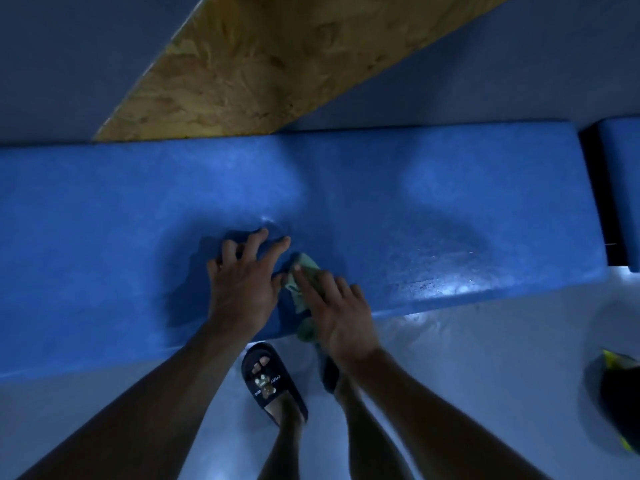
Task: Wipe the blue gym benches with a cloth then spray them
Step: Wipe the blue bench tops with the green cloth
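Two hands worked the near edge of the blue gym bench (346, 188), the worktop of this cleaning job. The greenish cloth (302, 289) lay bunched on the padding at that edge, its lower end drooping over the front, pressed flat under the right hand (337, 308), whose fingers lay fairly straight across it, apparently to drive the wipe. The left hand (240, 275) rested just beside it with fingers spread on the vinyl, holding nothing, likely braced to steady the lean. Damp sheen showed on the padding to the right, suggesting that stretch was already wiped. A second blue bench (623, 188) stood across a dark gap. A dark slide sandal (268, 379) stood on the grey floor (467, 375), and a chipboard panel (270, 60) leaned behind. No spray bottle was visible.
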Tool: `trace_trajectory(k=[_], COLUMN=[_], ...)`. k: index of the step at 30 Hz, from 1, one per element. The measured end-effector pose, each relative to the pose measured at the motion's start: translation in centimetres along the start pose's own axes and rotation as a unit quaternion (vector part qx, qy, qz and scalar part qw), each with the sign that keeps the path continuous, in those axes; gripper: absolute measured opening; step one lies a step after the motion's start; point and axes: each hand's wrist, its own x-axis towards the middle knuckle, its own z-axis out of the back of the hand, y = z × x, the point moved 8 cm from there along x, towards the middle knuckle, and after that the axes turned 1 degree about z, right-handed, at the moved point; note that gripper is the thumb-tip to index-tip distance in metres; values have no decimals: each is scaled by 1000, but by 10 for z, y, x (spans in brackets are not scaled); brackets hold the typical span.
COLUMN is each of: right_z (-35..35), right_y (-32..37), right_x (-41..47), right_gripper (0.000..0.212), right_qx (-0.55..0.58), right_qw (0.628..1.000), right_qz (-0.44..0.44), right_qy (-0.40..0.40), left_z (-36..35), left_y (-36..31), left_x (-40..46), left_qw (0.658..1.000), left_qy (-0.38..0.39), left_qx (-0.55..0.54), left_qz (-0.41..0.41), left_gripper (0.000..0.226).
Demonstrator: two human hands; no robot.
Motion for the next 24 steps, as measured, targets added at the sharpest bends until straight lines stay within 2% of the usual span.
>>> trace_trajectory(k=[2, 3, 6, 8, 9, 11, 13, 15, 17, 19, 20, 21, 24], right_z=[7, 10, 34, 34, 30, 21, 7, -2, 5, 15, 17, 23, 46], right_y=[-42, -76, -193, -223, -216, -172, -107, -53, -43, -76, -108, -146, -245], right_x=[2, 1, -4, -4, 2, 20, 38, 48, 50, 52, 52, 51, 40], right_gripper=[61, 62, 65, 71, 72, 66, 61, 60, 59, 59, 59, 59, 54], right_qx=[-35, -58, -63, -36, -28, -11, 10, 26, 24, -21, -45, -59, -30], right_qw=[999, 998, 973, 938, 926, 931, 960, 988, 1000, 998, 997, 998, 978], right_qz=[24, -2, -221, -345, -375, -362, -277, -151, -17, 63, 56, 14, -205], right_qy=[8, 7, -11, -5, -12, -41, -36, -2, -1, 5, 9, 8, -31], left_z=[1, 2, -1, -1, -1, -1, -1, -1, 2, 9, 13, 17, 23], left_y=[1, 1, 1, 2, 2, 1, 0, 2, 3, 6, 9, 12, 26], left_x=[1, 2, 3, 4, 4, 4, 5, 7, 9, 11, 14, 16, 25], left_qw=[1000, 1000, 1000, 1000, 1000, 1000, 1000, 1000, 1000, 999, 999, 999, 999], left_qy=[-3, -4, 6, 5, 2, -2, -4, -11, -14, -10, -13, -22, -34], left_qx=[-9, -12, -13, -16, -15, -10, -4, -6, -19, -29, -34, -37, -35], left_qz=[6, 9, 13, 11, 9, 10, 12, 8, -10, -20, -22, -17, 13], left_gripper=[59, 59, 58, 57, 57, 59, 60, 60, 56, 58, 62, 65, 74])
